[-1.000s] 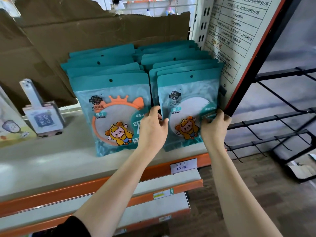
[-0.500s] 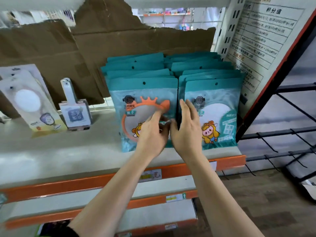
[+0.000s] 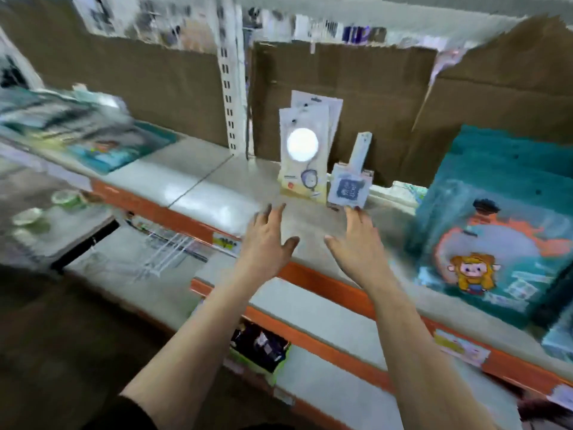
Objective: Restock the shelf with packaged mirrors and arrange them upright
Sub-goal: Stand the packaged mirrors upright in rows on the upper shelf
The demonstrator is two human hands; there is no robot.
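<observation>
My left hand [image 3: 266,240] and right hand [image 3: 356,246] hover spread, empty, over the shelf [image 3: 204,184]; teal mirror packs [image 3: 496,231] stand upright at right.

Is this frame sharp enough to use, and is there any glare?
Head view: motion blur throughout, worst at the left edge; print on the teal mirror packs is unreadable; the round mirror in the white pack is blown out to white.

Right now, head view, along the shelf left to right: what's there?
Order: blurred teal packs lying flat → white slotted upright → pale round-mirror packs → handled mirror pack → teal cartoon mirror packs.
</observation>
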